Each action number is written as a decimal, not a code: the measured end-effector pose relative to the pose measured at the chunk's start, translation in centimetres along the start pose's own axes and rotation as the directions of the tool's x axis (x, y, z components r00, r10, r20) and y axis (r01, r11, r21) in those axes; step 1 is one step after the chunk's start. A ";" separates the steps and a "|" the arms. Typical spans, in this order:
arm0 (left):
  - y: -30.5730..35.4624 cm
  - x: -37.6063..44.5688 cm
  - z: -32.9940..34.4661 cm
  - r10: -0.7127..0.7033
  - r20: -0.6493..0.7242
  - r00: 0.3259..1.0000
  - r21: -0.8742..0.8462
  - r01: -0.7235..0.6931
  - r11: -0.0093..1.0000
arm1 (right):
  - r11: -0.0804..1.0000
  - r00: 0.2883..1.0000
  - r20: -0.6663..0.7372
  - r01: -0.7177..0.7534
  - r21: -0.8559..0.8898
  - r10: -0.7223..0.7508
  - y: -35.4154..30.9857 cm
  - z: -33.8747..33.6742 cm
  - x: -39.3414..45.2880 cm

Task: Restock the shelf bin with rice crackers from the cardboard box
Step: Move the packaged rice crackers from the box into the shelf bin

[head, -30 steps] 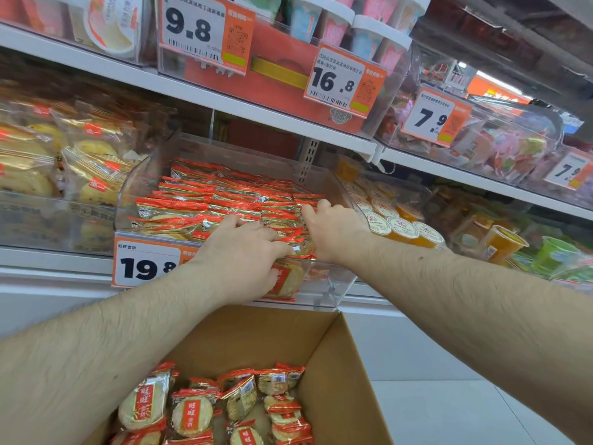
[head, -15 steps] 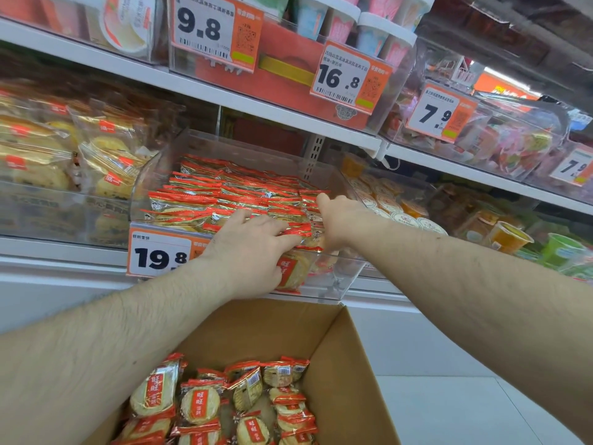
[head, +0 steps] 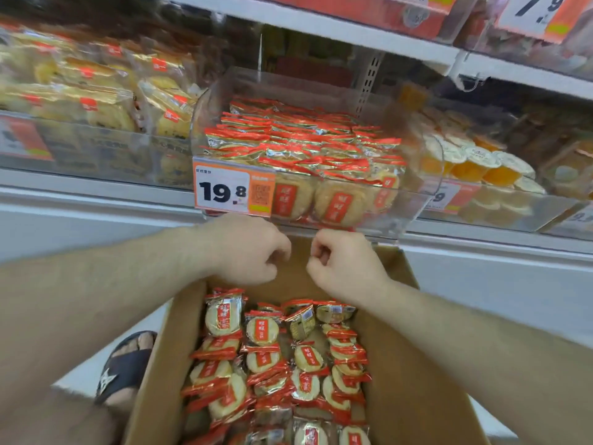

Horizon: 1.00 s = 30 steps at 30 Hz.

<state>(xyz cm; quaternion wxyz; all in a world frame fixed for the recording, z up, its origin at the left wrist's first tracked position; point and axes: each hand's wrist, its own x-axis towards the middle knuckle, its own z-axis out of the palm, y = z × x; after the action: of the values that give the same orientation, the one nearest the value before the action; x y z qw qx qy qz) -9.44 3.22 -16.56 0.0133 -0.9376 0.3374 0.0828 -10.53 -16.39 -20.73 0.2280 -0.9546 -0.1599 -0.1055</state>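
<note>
The rice crackers (head: 301,149) sit packed in the clear shelf bin (head: 417,200), red-and-gold wrappers lined up in tight rows almost to the rim, round pale discs showing through the front wall beside the orange 19.8 price tag (head: 234,189). By the look of it the bin is close to full, so most of the job appears done. Plenty more packs (head: 279,358) lie loose in the open cardboard box (head: 407,364) just below the shelf, so stock is left to move if room allows. Both hands hover between bin and box: the left hand (head: 247,248) with fingers curled under and holding nothing, the right hand (head: 346,258) balled the same way, also empty. Neighbouring bins hold yellow cakes (head: 96,91) on the left and orange jelly cups (head: 481,162) on the right.
</note>
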 end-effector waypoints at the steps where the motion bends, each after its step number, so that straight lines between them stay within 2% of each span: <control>1: -0.7 -0.3 1.1 -0.037 0.071 0.997 -0.045 0.041 0.998 | 0.994 0.986 0.128 -0.108 0.005 0.107 0.4 2.3 -0.1; 3: -2.1 -0.8 3.4 -0.097 0.190 0.977 -0.093 0.117 0.989 | 0.943 0.879 0.360 -0.333 -0.003 0.312 1.6 7.3 -0.2; 6: -3.4 -1.5 6.0 -0.139 0.297 0.945 -0.147 0.189 0.971 | 0.785 0.606 0.591 -0.615 -0.076 0.532 2.8 14.0 -1.5; 8: -3.9 -1.8 7.1 -0.147 0.333 0.931 -0.181 0.216 0.959 | 0.635 0.442 0.641 -0.766 -0.094 0.628 3.7 18.0 -3.0; 9: -4.2 -1.9 7.7 -0.152 0.348 0.925 -0.197 0.231 0.953 | 0.576 0.393 0.648 -0.813 -0.088 0.653 3.9 19.7 -3.6; 11: -4.6 -2.1 8.4 -0.172 0.371 0.913 -0.229 0.269 0.936 | 0.503 0.339 0.656 -0.861 -0.072 0.674 4.1 22.4 -4.5; 16: -4.9 -2.0 8.7 -0.214 0.357 0.909 -0.274 0.321 0.907 | 0.335 0.292 0.609 -0.941 0.045 0.738 4.6 23.9 -4.8; 19: -4.6 -1.6 8.7 -0.232 0.355 0.906 -0.325 0.352 0.878 | 0.163 0.230 0.645 -0.973 0.162 0.729 5.4 21.7 -4.7; 22: -4.0 -0.9 8.8 -0.270 0.335 0.903 -0.417 0.399 0.816 | -0.101 0.217 0.741 -0.928 0.358 0.636 5.4 18.5 -5.1; 24: -3.6 -0.6 9.1 -0.321 0.317 0.893 -0.494 0.444 0.748 | -0.254 0.305 0.812 -0.844 0.473 0.498 4.3 16.2 -4.9; 25: -3.5 -0.5 9.2 -0.349 0.313 0.883 -0.548 0.468 0.693 | -0.283 0.362 0.829 -0.817 0.502 0.425 3.3 15.1 -4.7; 28: -3.1 -0.3 9.0 -0.408 0.289 0.866 -0.764 0.465 0.447 | -0.237 0.483 0.845 -0.815 0.529 0.228 -0.2 13.1 -3.7; 30: -3.2 0.0 8.5 -0.466 0.232 0.854 -0.828 0.425 0.367 | -0.244 0.528 0.833 -0.797 0.553 0.163 -1.9 12.7 -2.9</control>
<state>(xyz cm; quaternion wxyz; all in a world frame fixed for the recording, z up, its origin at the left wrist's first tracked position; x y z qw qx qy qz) -8.67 6.40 -25.07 -0.4367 -0.8741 -0.0143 0.2120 -12.31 -9.55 -31.84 0.7710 -0.4825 0.1889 0.3702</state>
